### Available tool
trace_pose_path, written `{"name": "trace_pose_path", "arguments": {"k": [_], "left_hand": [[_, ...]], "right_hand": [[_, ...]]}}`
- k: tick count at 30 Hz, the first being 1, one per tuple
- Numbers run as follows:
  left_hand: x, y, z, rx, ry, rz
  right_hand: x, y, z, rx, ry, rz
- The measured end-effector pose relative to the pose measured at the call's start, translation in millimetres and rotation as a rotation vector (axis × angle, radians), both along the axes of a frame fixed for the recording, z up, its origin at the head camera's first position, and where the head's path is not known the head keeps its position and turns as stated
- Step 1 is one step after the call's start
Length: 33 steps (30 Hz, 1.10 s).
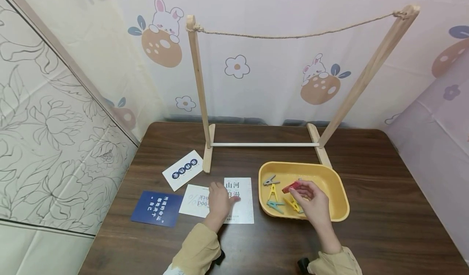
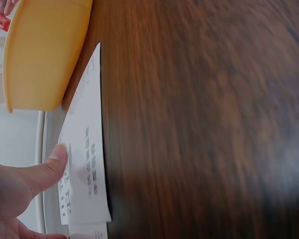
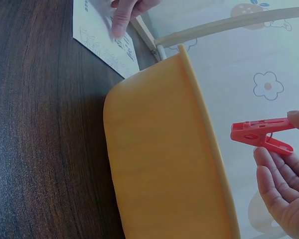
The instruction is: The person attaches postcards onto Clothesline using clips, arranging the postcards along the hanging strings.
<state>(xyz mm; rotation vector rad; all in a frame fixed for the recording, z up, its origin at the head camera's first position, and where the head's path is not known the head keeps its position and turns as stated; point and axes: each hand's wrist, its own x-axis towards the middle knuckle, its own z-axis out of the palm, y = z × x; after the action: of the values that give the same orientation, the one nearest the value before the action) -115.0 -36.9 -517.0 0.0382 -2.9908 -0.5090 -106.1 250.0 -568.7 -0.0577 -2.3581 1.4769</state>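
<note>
In the head view my right hand point(image 1: 314, 201) is over the yellow tray point(image 1: 338, 185), thumb and fingers pinching a red clothespin point(image 1: 290, 187). The right wrist view shows this red clothespin point(image 3: 261, 134) between thumb and fingertips, above the tray's rim. My left hand point(image 1: 218, 201) rests over two white cards, fingers near the "Good" card point(image 1: 192, 199) and thumb on the card with large black characters point(image 1: 242, 214). From the left wrist, the thumb point(image 2: 52, 167) presses that white card point(image 2: 84, 149) near its edge. Grey, yellow point(image 1: 272, 192) and teal clothespins point(image 1: 275, 205) lie inside the tray.
Left on the brown table point(image 1: 256, 250) lie a blue card point(image 1: 155, 209) and a white card with blue circles point(image 1: 183, 170). Behind them stands a wooden frame with two posts point(image 1: 360, 79), a sagging twine line point(image 1: 256, 36) and a white bottom rod point(image 1: 264, 144).
</note>
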Motion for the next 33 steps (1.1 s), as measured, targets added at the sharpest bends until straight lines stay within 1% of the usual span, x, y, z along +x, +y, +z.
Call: {"name": "trace_pose_path", "arguments": {"k": [2, 3, 4, 6, 9, 10, 12, 13, 14, 17, 18, 19, 20, 21, 23, 28, 33], "left_hand": [[0.0, 2.4, -1.6, -0.033, -0.010, 0.002], [0.0, 3.4, -1.5, -0.040, -0.016, 0.003], [-0.1, 4.3, -1.3, -0.044, -0.023, 0.007], [-0.1, 5.7, -0.4, -0.049, -0.036, 0.010], [-0.8, 6.6, 1.1, -0.061, -0.051, 0.013], [-1.3, 6.6, 1.2, -0.066, -0.054, 0.013], [-2.1, 6.5, 2.1, -0.067, -0.052, 0.014], [-2.5, 6.4, 2.6, -0.068, -0.051, 0.016], [-2.9, 6.3, 3.0, -0.064, -0.049, 0.020], [-3.7, 6.5, 4.6, -0.042, -0.049, 0.038], [-4.0, 6.9, 5.1, -0.027, -0.054, 0.049], [-4.0, 7.2, 5.5, -0.009, -0.062, 0.061], [-4.0, 7.7, 6.0, 0.012, -0.069, 0.072], [-4.0, 8.2, 6.4, 0.032, -0.077, 0.083], [-3.9, 9.1, 7.5, 0.059, -0.096, 0.102], [-4.8, 9.5, 8.3, 0.115, -0.128, 0.121], [-7.8, 6.3, 6.3, 0.143, -0.135, 0.129]], "right_hand": [[-0.1, 1.3, -3.4, -0.008, -0.007, -0.006], [2.3, -0.5, 4.0, -0.036, -0.012, 0.015], [3.8, -2.0, 7.4, -0.047, -0.018, 0.009], [10.2, -7.5, 27.4, -0.107, -0.014, 0.052], [14.0, -10.9, 38.0, -0.109, -0.032, 0.059], [13.4, -10.2, 34.2, -0.082, -0.038, 0.040], [14.3, -10.6, 35.0, -0.085, -0.034, 0.047], [12.7, -9.1, 28.5, -0.061, -0.041, 0.027], [13.5, -9.1, 31.1, -0.104, -0.029, 0.056], [11.6, -5.2, 20.0, -0.116, -0.005, 0.069], [10.3, -3.6, 14.6, -0.109, -0.010, 0.059], [8.1, -1.3, 5.1, -0.071, -0.026, 0.025], [7.1, 0.0, 0.4, -0.066, -0.032, 0.013], [5.2, 1.9, -8.5, -0.031, -0.043, -0.019], [4.5, 2.9, -13.7, -0.027, -0.056, -0.038], [5.9, 2.5, -13.2, -0.040, -0.056, -0.036], [6.0, 2.5, -14.8, -0.047, -0.069, -0.040]]}}
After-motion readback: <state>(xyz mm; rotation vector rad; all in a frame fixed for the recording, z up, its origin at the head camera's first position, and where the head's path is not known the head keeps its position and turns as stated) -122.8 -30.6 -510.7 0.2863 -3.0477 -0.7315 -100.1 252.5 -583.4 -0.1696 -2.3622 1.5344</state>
